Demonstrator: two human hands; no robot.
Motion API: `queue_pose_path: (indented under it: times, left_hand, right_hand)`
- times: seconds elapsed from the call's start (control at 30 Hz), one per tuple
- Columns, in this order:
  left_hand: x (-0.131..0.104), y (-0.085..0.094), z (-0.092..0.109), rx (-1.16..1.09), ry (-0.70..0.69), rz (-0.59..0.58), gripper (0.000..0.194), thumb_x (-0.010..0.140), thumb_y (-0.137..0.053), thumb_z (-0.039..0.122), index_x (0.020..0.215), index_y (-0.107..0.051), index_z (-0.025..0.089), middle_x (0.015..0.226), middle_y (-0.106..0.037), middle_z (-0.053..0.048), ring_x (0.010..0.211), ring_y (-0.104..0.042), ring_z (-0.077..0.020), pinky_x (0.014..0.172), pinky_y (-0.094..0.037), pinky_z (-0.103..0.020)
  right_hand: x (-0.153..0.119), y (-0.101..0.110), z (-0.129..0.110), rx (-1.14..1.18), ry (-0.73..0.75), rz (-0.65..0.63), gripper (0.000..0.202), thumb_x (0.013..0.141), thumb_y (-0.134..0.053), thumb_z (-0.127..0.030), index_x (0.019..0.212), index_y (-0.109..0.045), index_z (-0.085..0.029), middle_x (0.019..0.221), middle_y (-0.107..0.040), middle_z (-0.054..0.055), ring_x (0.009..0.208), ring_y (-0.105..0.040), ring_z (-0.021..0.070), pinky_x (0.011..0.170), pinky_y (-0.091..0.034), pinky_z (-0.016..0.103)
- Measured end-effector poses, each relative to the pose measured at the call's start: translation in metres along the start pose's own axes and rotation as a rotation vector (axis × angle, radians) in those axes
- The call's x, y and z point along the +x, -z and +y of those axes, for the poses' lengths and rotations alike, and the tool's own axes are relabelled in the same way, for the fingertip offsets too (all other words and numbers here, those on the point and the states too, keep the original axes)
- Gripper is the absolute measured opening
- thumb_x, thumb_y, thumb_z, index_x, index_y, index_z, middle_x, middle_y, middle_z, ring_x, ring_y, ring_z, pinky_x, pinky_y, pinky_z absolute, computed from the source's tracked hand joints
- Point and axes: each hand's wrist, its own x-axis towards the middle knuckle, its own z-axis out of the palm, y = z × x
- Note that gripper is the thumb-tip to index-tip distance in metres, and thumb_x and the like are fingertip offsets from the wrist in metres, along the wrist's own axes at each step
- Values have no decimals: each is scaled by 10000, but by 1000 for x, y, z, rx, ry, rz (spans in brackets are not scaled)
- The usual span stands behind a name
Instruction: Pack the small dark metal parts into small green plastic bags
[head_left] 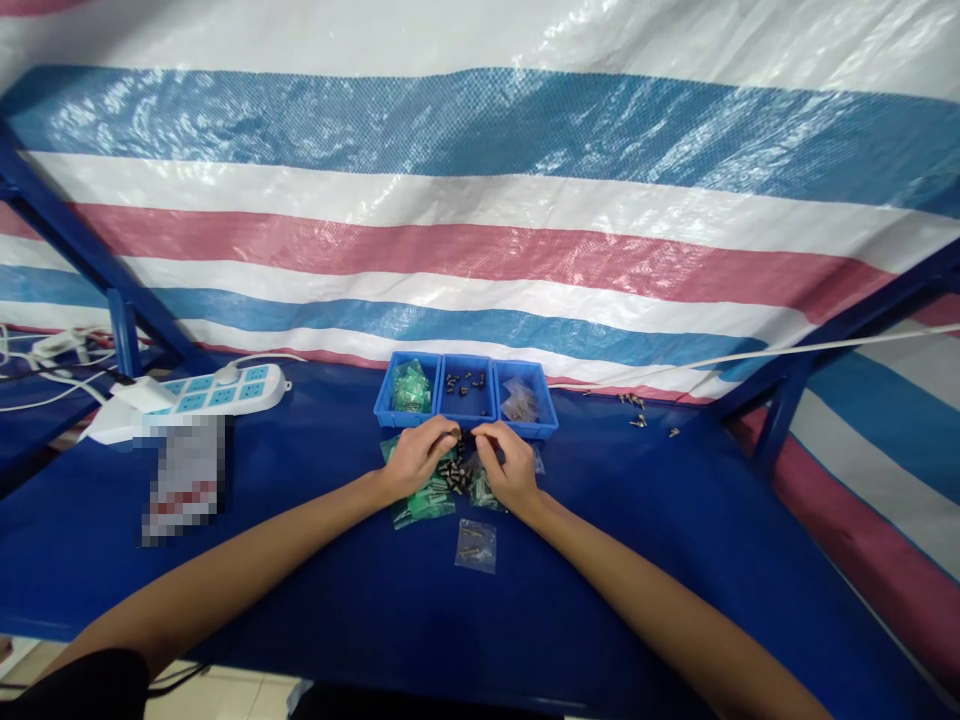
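My left hand (424,458) is pinched at the fingertips, close to the front edge of the blue bins. Facing it, my right hand (510,466) also has thumb and forefinger together; what either pinch holds is too small to make out. Between and below the hands lies a pile of dark and silver screws (454,475). Green plastic bags (421,505) with silver pieces lie under and beside my left hand. A clear bag of silver screws (482,488) is partly covered by my right hand. Nearer me, a small clear bag (475,546) holds a few slim metal pieces.
Behind the hands stand three joined blue bins: the left bin (379,410) has green bags, the middle bin (466,408) loose dark screws, the right bin (551,415) clear bags. Loose screws (637,403) lie rightward. A power strip (247,392) and pixelated packet (184,480) are left.
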Motion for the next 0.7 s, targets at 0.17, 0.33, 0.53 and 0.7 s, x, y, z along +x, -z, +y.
queue_pose_path:
  times: [0.17,0.33,0.53,0.7]
  left_hand:
    - [0,-1,-1,-10,-22,25,225,964,-406,301,935,-576,158,824,-624,-39,749,-593,-132,667,-443,-213]
    - [0,-3,-4,-41,-73,37,247,966,-401,288,898,-594,148,805,-624,-44,740,-583,-130,674,-443,-217]
    - [-1,-5,-6,-48,-62,0,310,980,-348,298,829,-571,145,743,-569,-33,688,-534,-127,638,-412,-229]
    - [-2,-4,-6,-56,-65,-32,329,982,-331,305,796,-552,148,724,-544,-25,674,-514,-123,627,-396,-230]
  right_hand:
    - [-1,-1,1,-4,22,7,169,925,-460,-218,1006,-605,-186,831,-632,58,716,-595,163,655,-482,289]
    - [0,-2,3,-18,62,-4,205,918,-474,-216,1080,-598,-196,772,-596,35,655,-563,147,620,-481,281]
    - [-1,-4,6,11,126,-38,215,894,-536,-215,1098,-600,-206,732,-557,19,605,-524,139,571,-460,273]
    - [-2,-5,6,25,101,-92,137,891,-542,-230,1016,-587,-199,704,-523,3,578,-507,126,556,-448,263]
